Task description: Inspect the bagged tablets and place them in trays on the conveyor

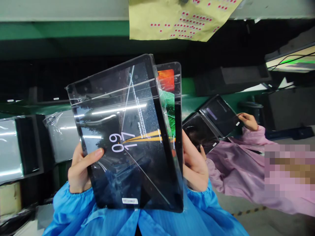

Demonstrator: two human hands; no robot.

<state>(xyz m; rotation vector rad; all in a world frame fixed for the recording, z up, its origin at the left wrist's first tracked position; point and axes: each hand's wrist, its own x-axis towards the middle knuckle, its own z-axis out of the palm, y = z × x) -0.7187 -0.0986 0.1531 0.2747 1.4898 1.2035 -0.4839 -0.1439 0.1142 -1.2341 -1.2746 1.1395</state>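
Observation:
Two tablets overlap upright before my chest. The front tablet, in clear film, has a lit lock screen reading 09 17 turned sideways and a small white label near its lower edge. My left hand grips its left edge, thumb lying on the screen. Partly hidden behind it, the rear tablet shows a strip of red and green picture. My right hand is closed on the right side of the rear tablet; its fingertips are hidden behind it.
To the right, a co-worker in a pink smock handles two dark tablets. Film-wrapped pale devices stand at the left. A yellow sheet with red marks hangs from the shelf edge above.

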